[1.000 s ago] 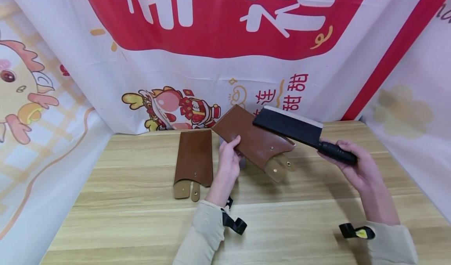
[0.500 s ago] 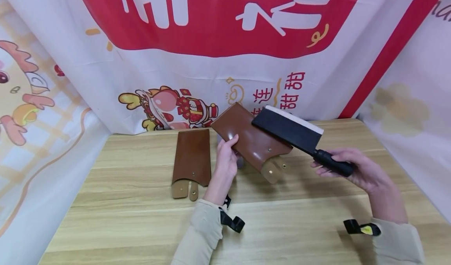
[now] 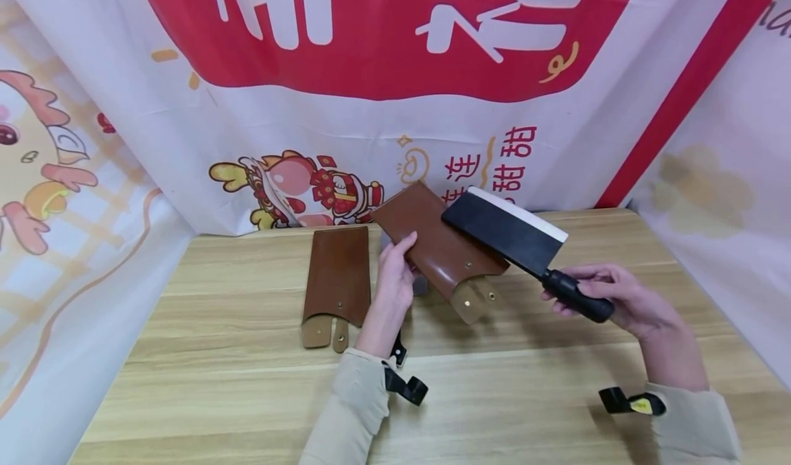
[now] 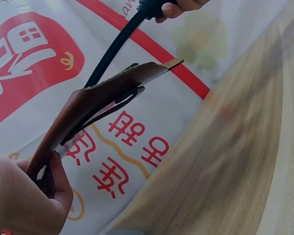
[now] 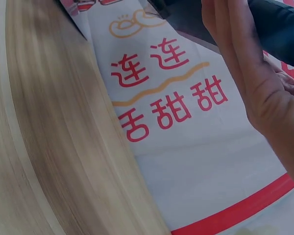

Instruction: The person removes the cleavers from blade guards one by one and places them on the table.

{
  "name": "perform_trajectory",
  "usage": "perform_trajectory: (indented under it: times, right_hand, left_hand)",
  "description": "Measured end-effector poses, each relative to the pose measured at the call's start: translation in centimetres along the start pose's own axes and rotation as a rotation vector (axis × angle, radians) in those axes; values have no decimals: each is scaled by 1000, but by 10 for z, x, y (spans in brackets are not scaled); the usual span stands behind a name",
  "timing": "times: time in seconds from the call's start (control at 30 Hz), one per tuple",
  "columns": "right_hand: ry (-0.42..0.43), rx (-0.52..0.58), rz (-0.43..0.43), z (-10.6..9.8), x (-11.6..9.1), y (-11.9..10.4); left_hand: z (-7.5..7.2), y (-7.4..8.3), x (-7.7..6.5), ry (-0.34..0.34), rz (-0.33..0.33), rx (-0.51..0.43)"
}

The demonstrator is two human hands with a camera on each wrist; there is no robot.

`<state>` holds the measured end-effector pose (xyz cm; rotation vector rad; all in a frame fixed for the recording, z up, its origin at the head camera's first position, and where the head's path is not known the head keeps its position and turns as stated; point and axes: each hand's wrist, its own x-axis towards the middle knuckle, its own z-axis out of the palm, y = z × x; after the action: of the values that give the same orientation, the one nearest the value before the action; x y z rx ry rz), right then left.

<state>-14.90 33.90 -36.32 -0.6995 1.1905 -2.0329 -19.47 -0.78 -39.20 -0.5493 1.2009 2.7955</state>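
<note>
My left hand (image 3: 395,276) grips a brown leather knife sheath (image 3: 432,238) by its left edge and holds it tilted above the table. Its tan flap and snap strap hang open at the lower right. By its black handle, a cleaver (image 3: 507,231) is held in my right hand (image 3: 612,293). The dark blade with a pale edge overlaps the sheath's upper right side in the head view. From the left wrist view, the sheath (image 4: 103,93) shows nearly edge-on, with the blade rising behind it. The right wrist view catches my fingers (image 5: 237,49) around the handle.
A second brown sheath (image 3: 338,273) lies flat on the wooden table (image 3: 247,396), left of my left hand. A black riveted handle (image 3: 399,352) shows partly behind my left wrist, and a grey surface (image 3: 421,285) peeks out under the held sheath. A printed cloth (image 3: 346,135) hangs behind.
Over the last second the right hand has shifted slightly left and the cleaver has tipped to a steeper slant. The sheath in the left hand has turned slightly, its flap end swinging left.
</note>
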Motion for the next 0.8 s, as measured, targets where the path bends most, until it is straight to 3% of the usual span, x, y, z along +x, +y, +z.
perform_trajectory:
  times: [0.33,0.6,0.8]
  right_hand:
    - [-71,130,-110,-2,2,3]
    - [-49,244,-137,-4,2,3]
    - [23,210,-128,-5,1,2]
  left_hand:
    - [0,1,3,-22,-28,16]
    - [2,-2,0,-81,-64,96]
    - [5,-4,-3,-81,-73,129]
